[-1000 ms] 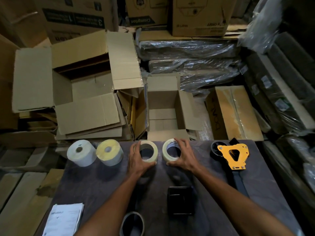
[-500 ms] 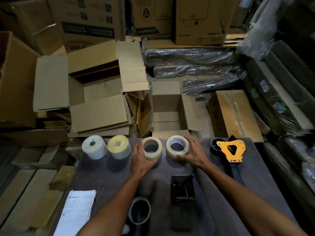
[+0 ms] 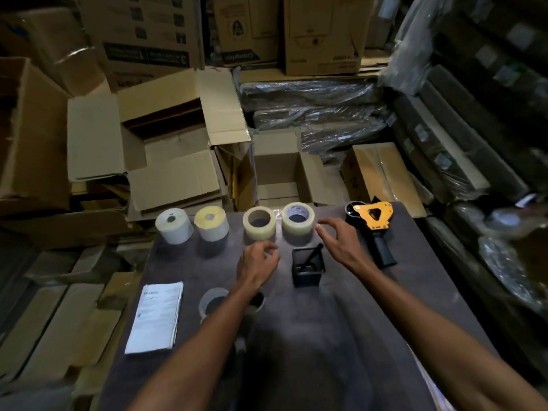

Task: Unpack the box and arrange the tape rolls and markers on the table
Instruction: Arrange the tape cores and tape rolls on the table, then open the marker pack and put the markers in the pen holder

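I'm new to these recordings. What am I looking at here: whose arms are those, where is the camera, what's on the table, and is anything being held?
There is no machine: a person wears a camera on the head, looking down at their own arms. The left hand and right hand hover over a dark table, holding nothing. Along its far edge stand a white roll, a yellow-topped roll, two clear tape rolls and a tape dispenser. Nearer lie a black holder, papers and another roll. Open boxes sit behind.
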`<state>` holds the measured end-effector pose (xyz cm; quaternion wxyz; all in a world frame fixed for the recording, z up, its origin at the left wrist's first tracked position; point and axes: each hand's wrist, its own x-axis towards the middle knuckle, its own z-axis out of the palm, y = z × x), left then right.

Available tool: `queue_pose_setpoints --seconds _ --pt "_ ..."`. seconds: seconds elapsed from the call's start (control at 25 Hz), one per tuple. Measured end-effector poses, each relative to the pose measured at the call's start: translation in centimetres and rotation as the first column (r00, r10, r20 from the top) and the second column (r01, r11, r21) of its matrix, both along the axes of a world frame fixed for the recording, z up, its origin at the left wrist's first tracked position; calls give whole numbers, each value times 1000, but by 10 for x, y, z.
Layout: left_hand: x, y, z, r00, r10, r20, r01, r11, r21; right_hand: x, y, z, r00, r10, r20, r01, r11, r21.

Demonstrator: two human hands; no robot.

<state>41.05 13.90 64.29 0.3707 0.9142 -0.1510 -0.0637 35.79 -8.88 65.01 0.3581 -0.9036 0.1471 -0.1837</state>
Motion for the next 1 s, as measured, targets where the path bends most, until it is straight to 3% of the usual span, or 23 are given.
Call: queue_pose_setpoints --seconds 0.28,0.64,1.0 --pt "-100 11 -26 994 -69 -84 69 998 -2 -110 30 -28 992 -108 70 106 994 25" --pt "-234 -16 -79 967 -83 -242 93 995 33 -264 23 -98 990 -120 -75 131 978 160" --pt "-327 -84 -80 948 -189 -257 183 982 -48 -367 -44 -112 954 -253 -159 260 965 26"
